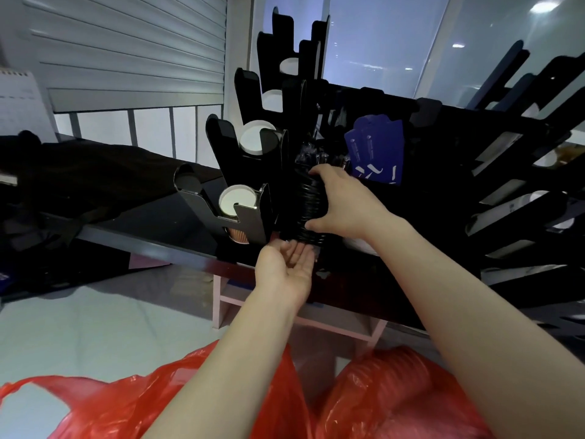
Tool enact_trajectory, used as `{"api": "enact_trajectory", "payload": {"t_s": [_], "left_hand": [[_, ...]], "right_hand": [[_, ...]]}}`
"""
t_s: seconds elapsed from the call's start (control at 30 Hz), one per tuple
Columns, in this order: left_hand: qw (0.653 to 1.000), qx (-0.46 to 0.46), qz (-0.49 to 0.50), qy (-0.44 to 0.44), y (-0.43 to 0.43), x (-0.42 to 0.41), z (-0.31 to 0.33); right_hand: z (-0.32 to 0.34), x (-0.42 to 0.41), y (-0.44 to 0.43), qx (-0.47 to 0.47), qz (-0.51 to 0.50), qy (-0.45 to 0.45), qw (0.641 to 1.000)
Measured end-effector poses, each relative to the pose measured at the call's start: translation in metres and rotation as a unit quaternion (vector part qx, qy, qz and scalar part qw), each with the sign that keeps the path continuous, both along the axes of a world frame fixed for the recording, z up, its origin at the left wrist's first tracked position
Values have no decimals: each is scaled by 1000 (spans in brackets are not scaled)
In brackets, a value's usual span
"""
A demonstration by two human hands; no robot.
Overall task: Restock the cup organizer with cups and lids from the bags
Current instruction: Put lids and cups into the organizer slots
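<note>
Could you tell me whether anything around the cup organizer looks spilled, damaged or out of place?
Nothing stands out. The right hand grips a stack of black lids, the left hand open beneath; white cups sit in their slots.

Dim, backlit by windows; edges warped, blurred.

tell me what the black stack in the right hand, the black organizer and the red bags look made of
Stack of black ribbed lids in the right hand: probably thin moulded plastic, glossy; light glints on the rims.
Black slotted cup organizer: looks like rigid acrylic or plastic sheet, smooth, flat cut edges.
Crinkled red bags: thin plastic film, shiny, translucent, wrinkled.
</note>
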State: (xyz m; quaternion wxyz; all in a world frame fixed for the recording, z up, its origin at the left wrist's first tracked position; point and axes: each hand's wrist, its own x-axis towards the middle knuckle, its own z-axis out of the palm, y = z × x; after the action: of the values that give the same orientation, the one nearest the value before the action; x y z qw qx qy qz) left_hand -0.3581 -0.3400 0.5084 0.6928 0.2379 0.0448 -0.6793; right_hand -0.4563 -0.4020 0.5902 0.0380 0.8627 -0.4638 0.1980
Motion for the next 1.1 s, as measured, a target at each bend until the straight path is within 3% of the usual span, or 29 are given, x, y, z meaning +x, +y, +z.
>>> {"api": "enact_trajectory", "payload": {"t_s": [0.4, 1.1], "left_hand": [[999, -14, -22, 27, 1, -1, 6], [993, -71, -86, -44, 3, 1, 21]], "right_hand": [[-2, 1, 4, 9, -16, -9, 1000], [-2, -6, 3, -4, -24, -70, 997]]}}
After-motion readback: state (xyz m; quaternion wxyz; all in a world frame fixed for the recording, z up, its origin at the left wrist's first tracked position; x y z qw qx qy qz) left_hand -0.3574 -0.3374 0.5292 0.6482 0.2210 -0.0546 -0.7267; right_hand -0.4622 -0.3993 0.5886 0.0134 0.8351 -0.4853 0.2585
